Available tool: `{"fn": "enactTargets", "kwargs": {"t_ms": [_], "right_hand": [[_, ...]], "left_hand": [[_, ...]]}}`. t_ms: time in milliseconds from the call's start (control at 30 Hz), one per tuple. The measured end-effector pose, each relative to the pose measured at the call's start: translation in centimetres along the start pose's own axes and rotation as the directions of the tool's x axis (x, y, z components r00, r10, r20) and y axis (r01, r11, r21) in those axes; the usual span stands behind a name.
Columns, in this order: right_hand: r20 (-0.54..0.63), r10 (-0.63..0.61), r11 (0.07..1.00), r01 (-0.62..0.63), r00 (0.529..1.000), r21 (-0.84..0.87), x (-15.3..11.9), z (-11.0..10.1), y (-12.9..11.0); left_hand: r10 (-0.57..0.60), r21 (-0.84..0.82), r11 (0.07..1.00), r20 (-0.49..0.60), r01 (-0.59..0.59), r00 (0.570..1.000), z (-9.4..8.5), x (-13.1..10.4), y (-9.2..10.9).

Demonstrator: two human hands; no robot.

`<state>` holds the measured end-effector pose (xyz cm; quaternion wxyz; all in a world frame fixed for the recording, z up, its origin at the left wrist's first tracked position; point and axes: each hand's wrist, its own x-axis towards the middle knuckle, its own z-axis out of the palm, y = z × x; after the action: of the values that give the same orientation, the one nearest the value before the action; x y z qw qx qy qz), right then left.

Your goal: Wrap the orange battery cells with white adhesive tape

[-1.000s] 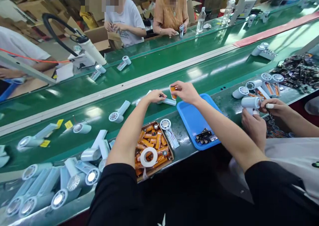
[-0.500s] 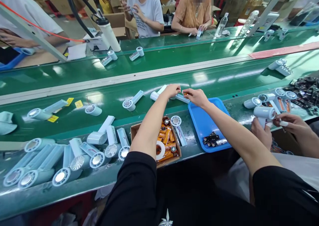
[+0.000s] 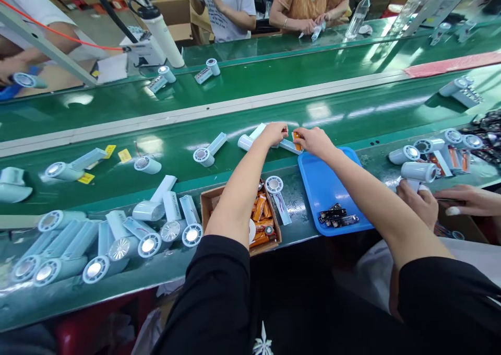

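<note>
1. Two long green belts [image 3: 242, 91] run side by side – a pale strip [image 3: 195, 116] lies between them.
2. Cardboard boxes [image 3: 178, 13] stand beyond the far edge.
3. Overhead light glares off the belts – white patches.

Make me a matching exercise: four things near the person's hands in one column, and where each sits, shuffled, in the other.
Things:
1. orange battery
2. blue tray
3. cardboard box
4. circuit boards

Places:
A. under the left forearm
B. inside the tray, near corner
C. between both hands' fingertips
D. beneath the right forearm

Pairs: 1-C, 2-D, 3-A, 4-B
</note>
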<state>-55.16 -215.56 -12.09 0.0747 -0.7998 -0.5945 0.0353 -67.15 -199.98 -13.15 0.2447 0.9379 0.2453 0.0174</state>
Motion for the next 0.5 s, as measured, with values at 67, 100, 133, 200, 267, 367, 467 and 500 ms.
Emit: {"fn": "enactTargets", "kwargs": {"t_ms": [67,100,133,200,267,367,467,500], "right_hand": [[0.103,-0.055,0.992,0.066,0.993,-0.11,0.2,-0.6,-0.3],[0.144,-0.078,0.985,0.099,0.986,-0.144,0.3,-0.6,-0.6],[0.172,-0.086,0.979,0.116,0.981,-0.169,0.3,-0.5,-0.8],[0.197,-0.068,0.975,0.106,0.978,-0.193,0.3,0.1,-1.3],[0.212,-0.044,0.978,0.086,0.976,-0.19,0.5,0.9,-1.8],[0.222,-0.079,0.984,0.111,0.972,-0.139,1.2,2.0,-1.9],[0.177,-0.216,0.974,0.225,0.96,-0.033,2.3,2.3,-0.5],[0.178,-0.251,0.967,0.256,0.951,-0.001,2.5,2.2,0.3]], "left_hand": [[0.004,-0.007,1.0,-0.006,-0.004,1.0,0.1,0.1,0.1],[0.007,-0.01,1.0,-0.009,-0.007,1.0,0.1,0.2,0.2],[0.011,-0.016,1.0,-0.013,-0.011,1.0,0.2,0.3,0.2],[0.014,-0.037,0.999,-0.023,-0.015,1.0,0.5,0.5,0.2],[0.014,-0.062,0.998,-0.035,-0.016,0.999,0.8,0.7,0.2],[0.014,-0.062,0.998,-0.051,-0.017,0.999,1.2,1.0,0.4],[0.001,-0.033,0.999,-0.065,-0.003,0.998,1.3,1.3,0.7],[-0.003,-0.029,1.0,-0.064,0.001,0.998,1.4,1.4,0.7]]}}
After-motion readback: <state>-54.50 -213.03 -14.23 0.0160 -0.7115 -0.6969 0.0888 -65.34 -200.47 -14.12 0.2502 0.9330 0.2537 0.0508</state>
